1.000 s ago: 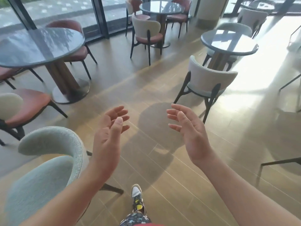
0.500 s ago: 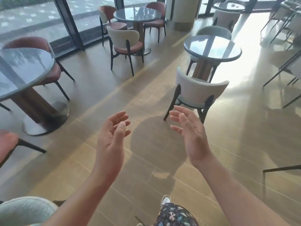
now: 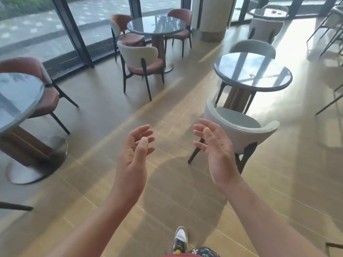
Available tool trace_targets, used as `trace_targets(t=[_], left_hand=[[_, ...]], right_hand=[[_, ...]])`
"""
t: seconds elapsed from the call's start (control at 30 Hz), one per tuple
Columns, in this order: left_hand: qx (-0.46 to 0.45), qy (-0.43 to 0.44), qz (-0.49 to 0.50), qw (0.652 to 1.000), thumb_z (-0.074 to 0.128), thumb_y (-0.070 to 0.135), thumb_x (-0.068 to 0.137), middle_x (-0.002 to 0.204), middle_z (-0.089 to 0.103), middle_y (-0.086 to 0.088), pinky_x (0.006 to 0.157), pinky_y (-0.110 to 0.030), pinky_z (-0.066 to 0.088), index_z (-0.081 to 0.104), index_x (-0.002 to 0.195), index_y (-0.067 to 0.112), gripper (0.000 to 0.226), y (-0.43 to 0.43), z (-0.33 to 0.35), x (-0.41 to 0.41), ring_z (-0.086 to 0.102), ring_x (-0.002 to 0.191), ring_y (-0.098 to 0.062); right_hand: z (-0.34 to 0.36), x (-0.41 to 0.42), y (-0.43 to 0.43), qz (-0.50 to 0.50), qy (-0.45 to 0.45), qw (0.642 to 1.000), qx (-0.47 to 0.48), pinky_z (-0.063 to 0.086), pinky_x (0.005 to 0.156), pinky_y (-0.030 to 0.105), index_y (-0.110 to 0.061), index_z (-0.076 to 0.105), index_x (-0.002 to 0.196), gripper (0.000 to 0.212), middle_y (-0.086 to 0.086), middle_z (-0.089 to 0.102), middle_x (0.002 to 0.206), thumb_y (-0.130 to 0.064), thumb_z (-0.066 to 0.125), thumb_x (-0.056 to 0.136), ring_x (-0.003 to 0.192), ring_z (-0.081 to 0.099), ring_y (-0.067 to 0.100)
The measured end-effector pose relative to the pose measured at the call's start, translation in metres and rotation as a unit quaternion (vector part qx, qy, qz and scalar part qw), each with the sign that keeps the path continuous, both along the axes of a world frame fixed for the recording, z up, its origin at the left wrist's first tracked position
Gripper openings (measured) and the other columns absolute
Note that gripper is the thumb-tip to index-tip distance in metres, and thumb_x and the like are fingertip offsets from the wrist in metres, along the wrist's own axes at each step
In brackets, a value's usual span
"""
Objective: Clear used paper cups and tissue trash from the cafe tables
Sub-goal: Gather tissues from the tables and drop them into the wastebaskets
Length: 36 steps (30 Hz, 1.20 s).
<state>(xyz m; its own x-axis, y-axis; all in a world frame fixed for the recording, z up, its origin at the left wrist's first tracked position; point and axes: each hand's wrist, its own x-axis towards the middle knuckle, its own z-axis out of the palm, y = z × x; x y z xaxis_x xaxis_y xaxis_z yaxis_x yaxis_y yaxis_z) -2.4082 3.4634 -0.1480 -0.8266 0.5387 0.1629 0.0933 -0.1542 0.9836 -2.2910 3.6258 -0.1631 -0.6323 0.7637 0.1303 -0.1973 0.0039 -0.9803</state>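
Your 2 bare forearms reach forward, palms facing each other. Your left hand (image 3: 134, 154) and right hand (image 3: 216, 151) hang level and apart, fingers loosely spread and slightly curled, holding nothing.

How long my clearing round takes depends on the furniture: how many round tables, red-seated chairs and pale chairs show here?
Round tables: 4
Red-seated chairs: 4
Pale chairs: 3
Total: 11
The thin-legged furniture at the right edge is cut off and not counted.
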Motion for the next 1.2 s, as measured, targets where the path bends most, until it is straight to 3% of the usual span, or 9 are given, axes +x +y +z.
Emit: trace_targets(t=[0.2, 0.4, 0.53, 0.67, 0.83, 1.2], left_hand=[[0.004, 0.005, 0.004, 1.000, 0.049, 0.046, 0.093, 0.122, 0.070, 0.007, 0.097, -0.039, 0.054, 0.062, 0.123, 0.033, 0.035, 0.089, 0.007, -0.072, 0.067, 0.116, -0.016], [0.007, -0.004, -0.006, 1.000, 0.045, 0.034, 0.098, 0.121, 0.069, 0.002, 0.096, -0.040, 0.055, 0.063, 0.122, 0.030, 0.030, 0.183, 0.002, -0.161, 0.067, 0.115, -0.017], [0.011, -0.003, -0.021, 1.000, 0.045, 0.035, 0.097, 0.123, 0.069, -0.001, 0.096, -0.040, 0.056, 0.062, 0.125, 0.026, 0.033, 0.249, -0.003, -0.231, 0.067, 0.117, -0.018], [0.017, 0.005, -0.045, 0.999, 0.045, 0.035, 0.098, 0.124, 0.069, 0.001, 0.097, -0.040, 0.055, 0.062, 0.126, 0.027, 0.034, 0.316, -0.003, -0.313, 0.066, 0.118, -0.019], [0.017, 0.011, -0.075, 0.997, 0.045, 0.034, 0.099, 0.123, 0.070, 0.004, 0.098, -0.045, 0.055, 0.062, 0.126, 0.027, 0.033, 0.394, 0.008, -0.408, 0.067, 0.118, -0.019], [0.032, -0.013, -0.125, 0.992, 0.048, 0.035, 0.099, 0.121, 0.071, 0.003, 0.097, -0.041, 0.056, 0.065, 0.122, 0.030, 0.030, 0.588, 0.012, -0.567, 0.068, 0.116, -0.019]], right_hand=[[0.013, -0.071, 0.094, -0.001, 0.000, 1.000, -0.003, 0.054, 0.098, 0.037, -0.019, 0.064, 0.134, 0.043, 0.002, 0.071, 0.125, -0.041, 0.055, 0.097, 0.121, 0.065, 0.017], [0.011, -0.149, 0.179, -0.020, 0.013, 0.999, -0.025, 0.054, 0.101, 0.044, -0.023, 0.067, 0.128, 0.037, 0.004, 0.071, 0.124, -0.040, 0.057, 0.097, 0.121, 0.066, 0.020], [0.007, -0.217, 0.236, -0.037, 0.022, 0.998, -0.039, 0.054, 0.096, 0.040, -0.024, 0.068, 0.127, 0.036, 0.004, 0.071, 0.122, -0.040, 0.057, 0.096, 0.120, 0.066, 0.021], [0.012, -0.300, 0.295, -0.058, 0.029, 0.998, -0.024, 0.054, 0.094, 0.039, -0.027, 0.069, 0.125, 0.035, 0.002, 0.072, 0.122, -0.042, 0.057, 0.096, 0.120, 0.066, 0.021], [0.024, -0.393, 0.365, -0.092, 0.030, 0.995, -0.010, 0.054, 0.103, 0.046, -0.026, 0.067, 0.127, 0.037, 0.002, 0.072, 0.124, -0.042, 0.057, 0.096, 0.123, 0.065, 0.022], [0.022, -0.535, 0.546, -0.139, 0.021, 0.990, -0.007, 0.052, 0.101, 0.044, -0.026, 0.068, 0.123, 0.033, 0.003, 0.072, 0.122, -0.040, 0.056, 0.095, 0.121, 0.065, 0.021]])
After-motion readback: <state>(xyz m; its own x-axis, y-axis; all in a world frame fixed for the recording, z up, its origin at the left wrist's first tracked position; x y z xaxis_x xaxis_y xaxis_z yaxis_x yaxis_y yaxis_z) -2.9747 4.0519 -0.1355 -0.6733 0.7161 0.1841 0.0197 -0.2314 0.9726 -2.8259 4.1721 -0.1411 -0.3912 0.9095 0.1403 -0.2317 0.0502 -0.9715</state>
